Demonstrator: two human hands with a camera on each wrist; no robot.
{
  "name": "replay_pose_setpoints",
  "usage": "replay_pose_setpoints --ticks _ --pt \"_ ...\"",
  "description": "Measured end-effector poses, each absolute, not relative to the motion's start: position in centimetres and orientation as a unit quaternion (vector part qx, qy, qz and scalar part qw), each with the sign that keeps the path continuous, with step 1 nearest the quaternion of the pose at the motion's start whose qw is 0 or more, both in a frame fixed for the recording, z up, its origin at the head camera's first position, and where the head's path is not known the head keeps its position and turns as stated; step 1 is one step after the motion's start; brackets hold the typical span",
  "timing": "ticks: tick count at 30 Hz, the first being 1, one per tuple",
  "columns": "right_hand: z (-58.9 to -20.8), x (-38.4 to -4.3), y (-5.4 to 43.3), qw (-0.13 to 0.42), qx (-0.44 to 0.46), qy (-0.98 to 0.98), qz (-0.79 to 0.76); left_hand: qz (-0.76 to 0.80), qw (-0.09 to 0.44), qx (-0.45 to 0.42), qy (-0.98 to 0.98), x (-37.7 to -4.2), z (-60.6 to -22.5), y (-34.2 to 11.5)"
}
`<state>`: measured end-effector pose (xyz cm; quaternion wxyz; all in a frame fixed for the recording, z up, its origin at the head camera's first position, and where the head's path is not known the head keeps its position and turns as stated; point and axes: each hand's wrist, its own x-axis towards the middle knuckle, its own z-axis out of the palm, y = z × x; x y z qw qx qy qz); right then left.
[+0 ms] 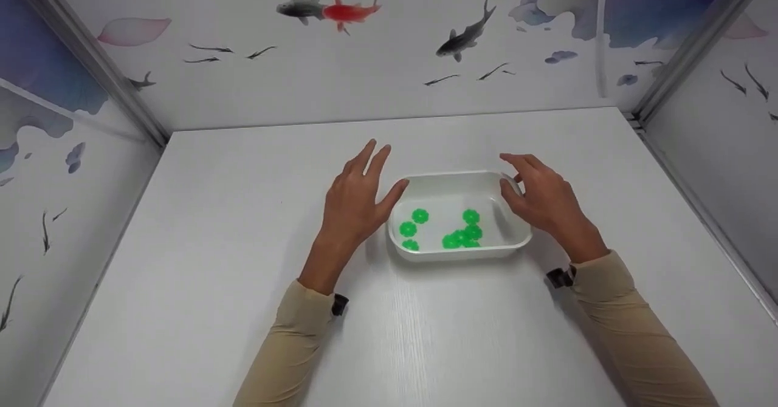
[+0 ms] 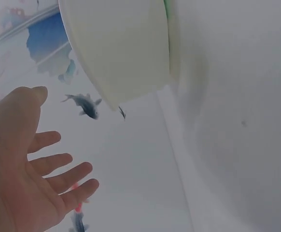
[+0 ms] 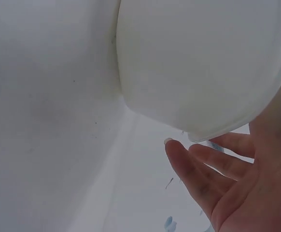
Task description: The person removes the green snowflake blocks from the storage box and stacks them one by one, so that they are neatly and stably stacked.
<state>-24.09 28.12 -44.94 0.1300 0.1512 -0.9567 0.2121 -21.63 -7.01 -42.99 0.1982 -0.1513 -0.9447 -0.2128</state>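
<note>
A white rectangular basin (image 1: 459,256) stands on the table, with several green flower-shaped pieces (image 1: 420,215) lying on its floor, some grouped toward the near side. At the basin's left end is my left hand (image 1: 354,200), fingers extended and thumb spread toward the rim. In the left wrist view, that hand (image 2: 44,169) shows an empty palm beside the basin's outer wall (image 2: 121,48). My right hand (image 1: 543,197) hovers at the right end, overlapping the rim in the head view, its fingers loosely bent. The right wrist view shows that hand (image 3: 232,176) just past the basin's corner, holding nothing.
The white tabletop (image 1: 200,243) extends around the basin. Upright panels enclose it at the back (image 1: 364,85) and both sides, printed with fish and petals. Dark wrist devices (image 1: 560,277) sit at both sleeve cuffs.
</note>
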Motion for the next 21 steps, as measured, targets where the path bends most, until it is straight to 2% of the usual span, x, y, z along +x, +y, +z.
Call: replay_pose_setpoints --ticks 9,21 --pt "-45.5 -24.3 28.0 0.064 0.14 -0.964 0.216 -0.267 0.124 -0.198 -0.935 -21.0 -42.9 -5.2" --pt "-45.9 -24.2 27.7 0.095 0.159 -0.964 0.192 -0.262 0.051 -0.265 -0.927 -21.5 -44.3 -3.3"
